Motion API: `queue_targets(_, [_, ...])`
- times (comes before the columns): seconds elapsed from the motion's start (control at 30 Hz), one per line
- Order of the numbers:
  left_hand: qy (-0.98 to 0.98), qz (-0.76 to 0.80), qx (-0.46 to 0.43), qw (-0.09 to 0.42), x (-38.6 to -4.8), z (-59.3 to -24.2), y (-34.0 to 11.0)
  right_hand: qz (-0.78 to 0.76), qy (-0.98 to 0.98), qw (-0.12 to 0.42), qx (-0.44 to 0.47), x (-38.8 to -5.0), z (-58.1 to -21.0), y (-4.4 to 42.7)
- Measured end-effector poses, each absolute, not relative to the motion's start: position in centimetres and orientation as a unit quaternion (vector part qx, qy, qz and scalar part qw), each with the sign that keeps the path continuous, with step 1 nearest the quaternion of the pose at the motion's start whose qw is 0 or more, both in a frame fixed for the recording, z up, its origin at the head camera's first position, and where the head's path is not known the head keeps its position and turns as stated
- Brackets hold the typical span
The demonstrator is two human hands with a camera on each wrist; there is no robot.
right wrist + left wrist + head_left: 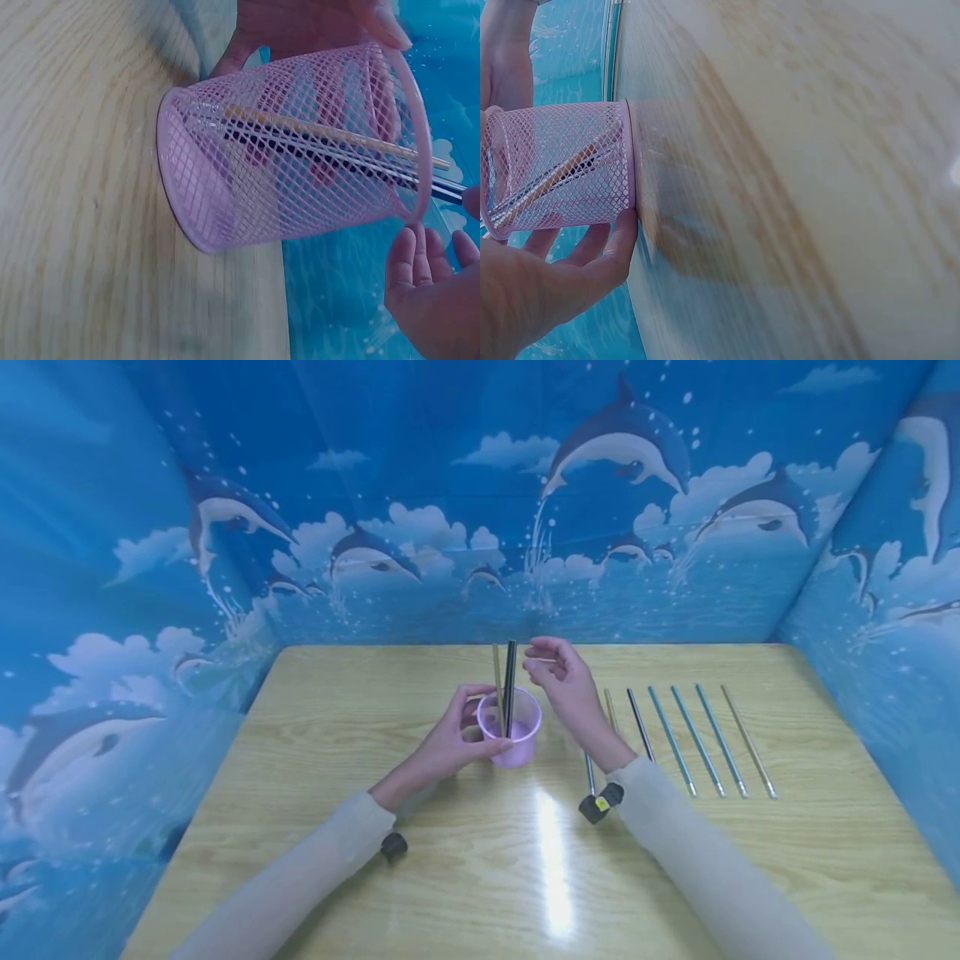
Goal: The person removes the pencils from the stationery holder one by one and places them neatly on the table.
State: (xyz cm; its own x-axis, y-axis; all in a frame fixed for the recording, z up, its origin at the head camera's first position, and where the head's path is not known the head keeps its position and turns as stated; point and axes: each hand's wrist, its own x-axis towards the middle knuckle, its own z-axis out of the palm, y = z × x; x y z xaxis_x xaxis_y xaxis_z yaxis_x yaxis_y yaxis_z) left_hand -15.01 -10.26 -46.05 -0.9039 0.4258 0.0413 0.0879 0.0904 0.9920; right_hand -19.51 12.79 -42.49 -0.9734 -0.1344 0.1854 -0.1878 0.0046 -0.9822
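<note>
My left hand (450, 739) grips a pink mesh cup (516, 755), thumb at its near side. In the left wrist view this hand (570, 281) has fingers around the cup (607, 176), which stands upright on the table. Inside lean a gold pencil (497, 670) and dark pencils (511, 672). Just right of their upper ends is my right hand (570, 692), fingers loosely bent, with a small gap to them in the head view. In the right wrist view that hand (435, 296) is beside the cup's rim (421, 127), near the dark pencils' ends (448, 190), with nothing seen in its grasp.
Right of the cup, several pencils lie side by side on the wooden table (315, 852): teal ones (672, 742), a dark one (641, 724) and a gold one (749, 741) at the far right. My right forearm partly covers others. A blue dolphin-print cloth (450, 435) surrounds the table.
</note>
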Motion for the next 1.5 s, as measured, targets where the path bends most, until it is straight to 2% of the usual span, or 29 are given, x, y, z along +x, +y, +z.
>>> queue_targets(0.2, [0.721, 0.657, 0.178, 0.13, -15.0, -46.0, -10.3, 0.69, -0.713, -0.004, 0.123, -19.6, -42.9, 11.7])
queue_targets(0.63, [0.72, 0.657, 0.179, 0.138, -15.0, -46.3, -10.5, 0.668, -0.735, -0.003, 0.116, -19.5, -43.5, 11.4])
queue_targets(1.0, [0.716, 0.66, 0.182, 0.138, -15.2, -46.2, -10.3, 0.678, -0.715, 0.065, 0.16, -19.2, -42.7, 11.9])
queue_targets(1.5, [0.721, 0.654, 0.184, 0.136, -15.3, -46.2, -10.4, 0.68, -0.7, 0.098, 0.194, -19.0, -41.3, 12.8])
